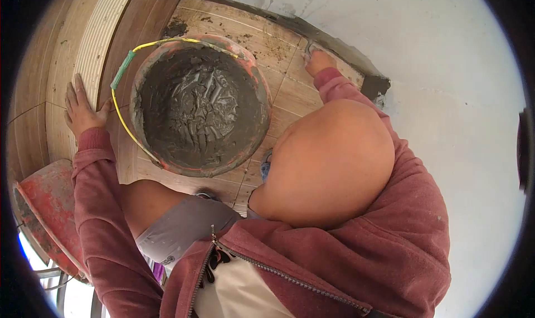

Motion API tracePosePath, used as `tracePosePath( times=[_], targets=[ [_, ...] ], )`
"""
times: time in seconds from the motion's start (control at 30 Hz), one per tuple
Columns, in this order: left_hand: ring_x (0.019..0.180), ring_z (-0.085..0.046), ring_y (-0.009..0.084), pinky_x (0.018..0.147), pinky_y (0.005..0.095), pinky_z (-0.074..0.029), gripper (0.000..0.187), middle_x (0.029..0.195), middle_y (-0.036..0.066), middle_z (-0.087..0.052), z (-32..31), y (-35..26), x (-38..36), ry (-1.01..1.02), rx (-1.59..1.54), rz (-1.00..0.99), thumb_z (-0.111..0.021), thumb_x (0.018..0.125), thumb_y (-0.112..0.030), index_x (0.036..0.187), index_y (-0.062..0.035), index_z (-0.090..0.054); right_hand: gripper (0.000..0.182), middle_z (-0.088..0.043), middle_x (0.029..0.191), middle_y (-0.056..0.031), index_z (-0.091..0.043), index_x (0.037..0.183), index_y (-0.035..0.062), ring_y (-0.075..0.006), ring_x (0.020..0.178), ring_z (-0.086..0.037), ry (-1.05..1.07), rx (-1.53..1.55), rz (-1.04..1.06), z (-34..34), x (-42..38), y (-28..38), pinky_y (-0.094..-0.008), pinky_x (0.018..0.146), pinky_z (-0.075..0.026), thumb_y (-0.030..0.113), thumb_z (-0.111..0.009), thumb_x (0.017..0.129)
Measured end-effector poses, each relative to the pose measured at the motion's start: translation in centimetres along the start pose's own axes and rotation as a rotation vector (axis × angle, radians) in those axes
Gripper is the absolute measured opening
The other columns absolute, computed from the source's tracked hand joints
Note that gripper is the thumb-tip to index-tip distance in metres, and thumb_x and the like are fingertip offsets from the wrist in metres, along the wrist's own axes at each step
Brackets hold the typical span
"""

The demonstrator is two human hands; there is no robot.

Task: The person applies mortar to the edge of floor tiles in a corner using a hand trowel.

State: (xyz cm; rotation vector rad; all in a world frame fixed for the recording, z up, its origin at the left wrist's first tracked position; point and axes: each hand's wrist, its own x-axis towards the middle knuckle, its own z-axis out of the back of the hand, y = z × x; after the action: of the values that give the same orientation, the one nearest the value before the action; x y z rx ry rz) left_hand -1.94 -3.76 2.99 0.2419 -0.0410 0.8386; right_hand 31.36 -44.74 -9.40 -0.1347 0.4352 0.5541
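My left hand (83, 109) lies with fingers spread on the pale ribbed strip (99, 53) along the wood-look floor. Over by the base of the wall, my right hand (319, 61) is closed around something small and grey that I cannot make out. Between the hands stands a mortar-smeared orange bucket (263, 89), holding wet grey mortar (203, 106). Its yellow wire handle (123, 119) with a green grip (122, 70) rests toward the left side of the rim.
A grey mortar band (334, 42) runs along the foot of the white wall (434, 56), ending at a dark patch (375, 88). Mortar crumbs (248, 39) litter the tiles behind the bucket. A second red bucket (53, 206) leans at lower left. My bent knees are close to the bucket.
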Motion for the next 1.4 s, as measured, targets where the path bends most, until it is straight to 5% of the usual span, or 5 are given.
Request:
tracePosePath(
  times=[0.5,0.8,0.87,1.0,1.4],
  targets=[
    [0.125,-0.026,0.0254,0.098,0.0482,-0.024,0.095,0.137,0.007,-0.024,-0.5,0.4,0.1,-0.026,-0.015,-0.009,-0.074,0.059,-0.032,0.134,-0.0288,-0.017,0.033,-0.058,0.091,-0.0181,-0.052,0.095,0.004,-0.0345,0.083,-0.057,-0.188,0.06,-0.003,0.1,-1.5,2.8,-0.0433,0.07,-0.045,0.034,-0.047,0.081],
    [0.125,-0.026,0.0242,0.097,0.0492,-0.025,0.095,0.137,0.006,-0.025,-0.6,0.5,0.0,-0.041,-0.012,-0.016,-0.075,0.057,-0.032,0.134,-0.0296,-0.018,0.036,-0.057,0.094,-0.0168,-0.048,0.097,0.0034,-0.0342,0.084,-0.056,0.048,-0.014,-0.044,0.0,0.6,3.5,-0.044,0.071,-0.044,0.035,-0.046,0.082],
    [0.125,-0.026,0.0243,0.097,0.0493,-0.025,0.095,0.137,0.006,-0.025,-0.6,0.5,0.2,-0.046,-0.012,-0.014,-0.075,0.057,-0.032,0.134,-0.0297,-0.018,0.038,-0.057,0.095,-0.0171,-0.048,0.1,0.0042,-0.0346,0.084,-0.056,-0.205,0.089,-0.028,-1.2,-0.7,3.3,-0.0438,0.071,-0.044,0.037,-0.044,0.082],
    [0.125,-0.026,0.0244,0.097,0.0492,-0.025,0.095,0.137,0.006,-0.025,-0.4,0.4,0.0,-0.036,-0.008,-0.007,-0.075,0.058,-0.031,0.134,-0.0296,-0.018,0.04,-0.056,0.096,-0.0176,-0.047,0.104,0.0056,-0.0343,0.086,-0.056,-0.166,0.087,-0.013,-1.6,-2.7,1.5,-0.0443,0.072,-0.044,0.039,-0.042,0.083],
    [0.125,-0.026,0.0243,0.097,0.0486,-0.026,0.095,0.137,0.006,-0.025,-0.9,0.7,0.0,-0.058,-0.014,-0.017,-0.075,0.058,-0.033,0.134,-0.0301,-0.018,0.035,-0.06,0.088,-0.0182,-0.059,0.094,0.0107,-0.0353,0.086,-0.057,-0.067,0.11,-0.13,3.0,-2.0,-1.9,-0.045,0.076,-0.043,0.04,-0.048,0.079]
  ],
)
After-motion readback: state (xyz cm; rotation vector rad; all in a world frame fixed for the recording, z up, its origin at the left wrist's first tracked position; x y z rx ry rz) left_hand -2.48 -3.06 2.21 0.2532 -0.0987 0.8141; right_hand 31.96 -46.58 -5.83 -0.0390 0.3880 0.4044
